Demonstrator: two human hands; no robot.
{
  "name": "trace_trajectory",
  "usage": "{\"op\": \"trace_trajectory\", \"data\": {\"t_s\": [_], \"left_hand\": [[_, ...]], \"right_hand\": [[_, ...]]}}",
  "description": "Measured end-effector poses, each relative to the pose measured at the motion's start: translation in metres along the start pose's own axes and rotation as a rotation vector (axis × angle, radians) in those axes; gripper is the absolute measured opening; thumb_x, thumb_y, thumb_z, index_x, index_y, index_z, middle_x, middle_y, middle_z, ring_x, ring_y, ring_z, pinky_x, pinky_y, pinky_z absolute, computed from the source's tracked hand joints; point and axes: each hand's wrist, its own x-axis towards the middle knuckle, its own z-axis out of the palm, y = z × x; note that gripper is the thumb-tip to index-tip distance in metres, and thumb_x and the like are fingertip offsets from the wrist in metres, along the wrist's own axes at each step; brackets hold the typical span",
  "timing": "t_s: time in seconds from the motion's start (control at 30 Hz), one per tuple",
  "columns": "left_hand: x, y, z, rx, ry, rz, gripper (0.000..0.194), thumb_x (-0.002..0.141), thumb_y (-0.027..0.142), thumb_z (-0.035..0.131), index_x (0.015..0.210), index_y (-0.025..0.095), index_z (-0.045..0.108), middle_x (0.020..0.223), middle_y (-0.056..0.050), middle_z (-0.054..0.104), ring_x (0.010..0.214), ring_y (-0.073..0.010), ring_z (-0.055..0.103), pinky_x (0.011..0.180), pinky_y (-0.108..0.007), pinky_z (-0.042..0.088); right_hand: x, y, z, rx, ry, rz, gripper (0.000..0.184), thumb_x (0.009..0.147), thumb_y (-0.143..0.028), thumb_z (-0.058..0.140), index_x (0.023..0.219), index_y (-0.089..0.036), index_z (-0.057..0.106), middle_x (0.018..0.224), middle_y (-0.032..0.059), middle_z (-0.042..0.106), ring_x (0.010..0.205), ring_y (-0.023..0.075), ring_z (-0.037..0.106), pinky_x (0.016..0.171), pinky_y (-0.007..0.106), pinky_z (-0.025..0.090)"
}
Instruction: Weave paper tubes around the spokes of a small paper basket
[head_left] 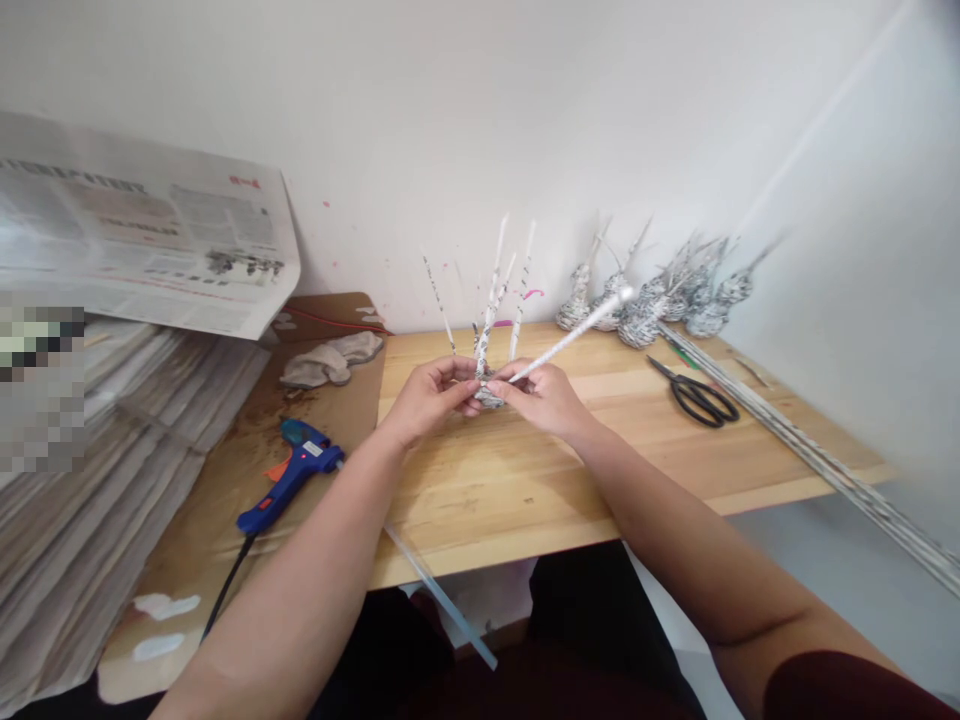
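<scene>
L hand (426,402) & R hand (546,398) tog., clamped on woven paper pc. (491,393), thumbs (461,395) nearly meeting; forearms (337,530) angled inward.

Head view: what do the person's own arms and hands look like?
The left hand and right hand are bare, with no gloves, rings or watch visible. Both forearms are uncovered. A short, dark maroon sleeve shows on the right arm; no left sleeve shows.

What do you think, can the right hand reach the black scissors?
Probably yes: only wooden tabletop shows between the right hand and the black scissors. It would likely need to let go of the paper weaving first.
</scene>
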Motion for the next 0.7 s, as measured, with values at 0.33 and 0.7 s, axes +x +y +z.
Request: {"op": "trace_trajectory", "data": {"t_s": [0.33,0.7], "left_hand": [[0.000,0.001,0.004,0.012,0.023,-0.006,0.061,0.065,0.042,0.089,0.112,0.014,0.064,0.085,-0.004,0.073,0.062,-0.0141,0.071,0.060,-0.027,0.060],[0.002,0.005,-0.008,0.152,0.394,0.207,0.044,0.085,0.057,0.067,0.096,0.015,0.073,0.092,-0.007,0.075,0.046,-0.0053,0.053,0.034,-0.017,0.030]], "right_hand": [[0.000,0.000,-0.001,0.029,-0.005,0.034,0.029,0.082,-0.046,0.070,0.078,-0.018,0.069,0.064,-0.0007,0.061,0.058,0.0119,0.049,0.056,0.027,0.036],[0.005,-0.003,-0.006,0.105,0.012,0.010,0.028,0.080,-0.045,0.072,0.074,-0.018,0.068,0.068,0.0010,0.064,0.062,0.0138,0.054,0.059,0.028,0.041]]}}
